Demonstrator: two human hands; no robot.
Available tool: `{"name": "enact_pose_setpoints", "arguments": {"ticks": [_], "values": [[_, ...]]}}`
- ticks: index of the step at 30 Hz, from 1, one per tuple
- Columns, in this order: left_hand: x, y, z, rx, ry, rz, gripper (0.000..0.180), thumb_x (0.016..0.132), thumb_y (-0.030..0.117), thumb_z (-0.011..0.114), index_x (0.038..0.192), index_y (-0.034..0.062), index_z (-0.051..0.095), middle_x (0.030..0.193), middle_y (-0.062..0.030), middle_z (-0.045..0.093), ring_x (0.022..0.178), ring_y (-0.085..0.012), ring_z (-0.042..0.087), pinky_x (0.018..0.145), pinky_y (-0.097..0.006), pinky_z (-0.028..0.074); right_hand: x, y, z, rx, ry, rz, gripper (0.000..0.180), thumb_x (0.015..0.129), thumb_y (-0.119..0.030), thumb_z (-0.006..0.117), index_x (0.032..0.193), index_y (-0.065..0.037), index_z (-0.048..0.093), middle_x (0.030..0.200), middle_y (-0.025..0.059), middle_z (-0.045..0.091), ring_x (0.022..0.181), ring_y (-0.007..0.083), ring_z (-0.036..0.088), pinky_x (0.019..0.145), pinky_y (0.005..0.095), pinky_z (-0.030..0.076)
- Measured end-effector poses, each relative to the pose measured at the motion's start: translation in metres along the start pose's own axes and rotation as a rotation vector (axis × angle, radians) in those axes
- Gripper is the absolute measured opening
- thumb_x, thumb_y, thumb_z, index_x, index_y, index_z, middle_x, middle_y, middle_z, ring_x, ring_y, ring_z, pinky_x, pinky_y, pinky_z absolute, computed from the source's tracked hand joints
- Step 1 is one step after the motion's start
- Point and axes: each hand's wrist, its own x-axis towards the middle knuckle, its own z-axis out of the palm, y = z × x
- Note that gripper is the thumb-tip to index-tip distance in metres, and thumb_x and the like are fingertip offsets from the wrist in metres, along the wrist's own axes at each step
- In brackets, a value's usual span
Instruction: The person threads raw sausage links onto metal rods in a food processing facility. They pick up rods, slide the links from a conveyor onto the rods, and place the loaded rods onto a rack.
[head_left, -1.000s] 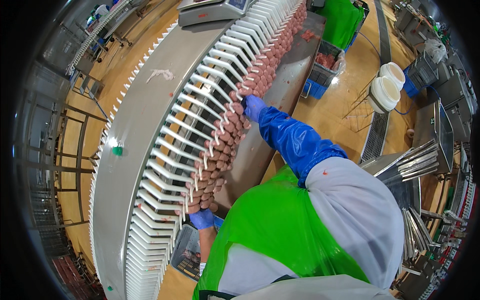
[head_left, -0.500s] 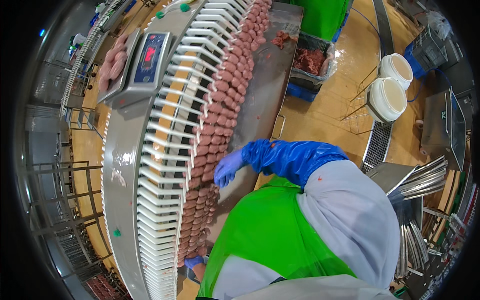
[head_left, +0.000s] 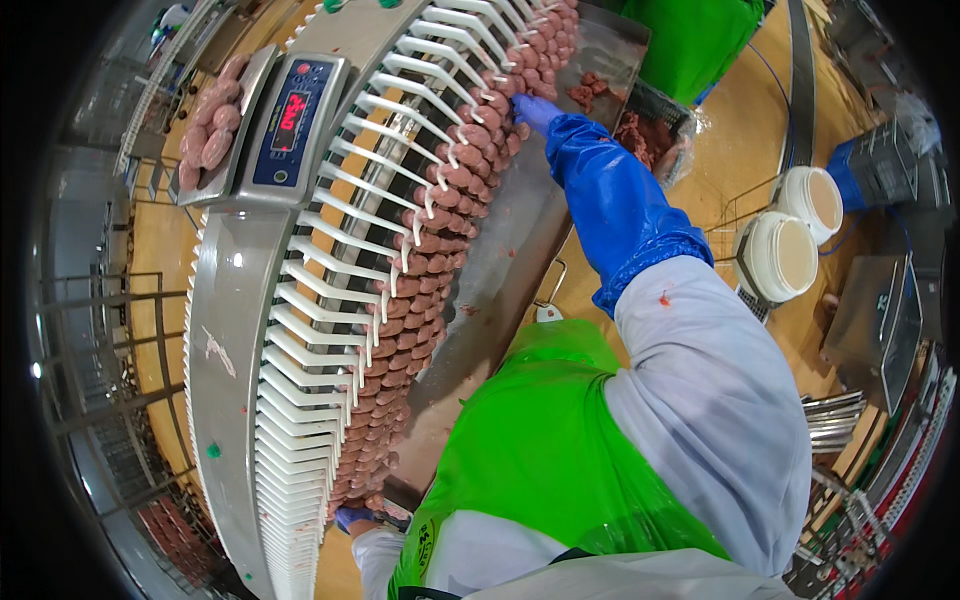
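Note:
Strings of pink sausage links (head_left: 415, 290) hang in a long curved row from the white hooks (head_left: 325, 265) of a metal rail. Stretched out to the upper part of the row, my right hand (head_left: 538, 113), in a purple-blue glove and blue sleeve, touches the links with its fingers apart. At the lower end of the row, my left hand (head_left: 354, 518), gloved as well, is beside the bottom links. Its fingers are mostly hidden.
A scale (head_left: 290, 120) with a lit display carries several loose sausages (head_left: 212, 125) at upper left. Under the row runs a metal tray (head_left: 520, 215) with ground-meat scraps (head_left: 588, 92). White buckets (head_left: 778, 256) and a grey metal bin (head_left: 872, 325) stand on the right.
My right hand has moved up and away along the sausage row, from its middle to its upper part. My left hand remains at the lower end. The view has shifted slightly.

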Motion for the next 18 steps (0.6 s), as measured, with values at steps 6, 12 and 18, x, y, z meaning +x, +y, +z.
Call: {"name": "enact_pose_setpoints", "arguments": {"ticks": [6, 12, 18], "values": [[0.014, -0.013, -0.028, -0.035, -0.020, -0.015, 0.048, 0.098, 0.049, 0.043, 0.129, 0.0188, 0.061, 0.135, -0.0033, 0.060, 0.119, -0.0234, 0.058, 0.102, -0.042, 0.044, -0.004, -0.029, 0.015, 0.150, 0.014, 0.122, 0.039, 0.105, -0.032, 0.043, 0.133, -0.008, 0.054, 0.129, 0.0078, 0.060, 0.119, 0.0160, 0.056, 0.101, 0.0320, 0.045], [0.030, -0.021, -0.036, -0.092, 0.040, -0.027, 0.048, 0.096, 0.049, 0.043, 0.134, 0.0224, 0.057, 0.140, -0.0011, 0.057, 0.126, -0.0227, 0.054, 0.104, -0.044, 0.041, -0.038, -0.077, 0.007, 0.836, -0.263, 0.112, 0.040, 0.105, -0.035, 0.043, 0.134, -0.009, 0.054, 0.129, 0.0073, 0.060, 0.120, 0.0166, 0.056, 0.102, 0.0330, 0.044], [0.039, -0.022, -0.027, -0.109, 0.117, 0.040, 0.051, 0.095, 0.051, 0.044, 0.138, 0.0250, 0.053, 0.142, -0.0006, 0.054, 0.128, -0.0226, 0.052, 0.101, -0.048, 0.043, -0.088, -0.102, 0.021, 1.202, -0.225, 0.153, 0.043, 0.103, -0.039, 0.044, 0.135, -0.011, 0.053, 0.128, 0.0057, 0.061, 0.121, 0.0189, 0.055, 0.104, 0.0320, 0.043]]}}
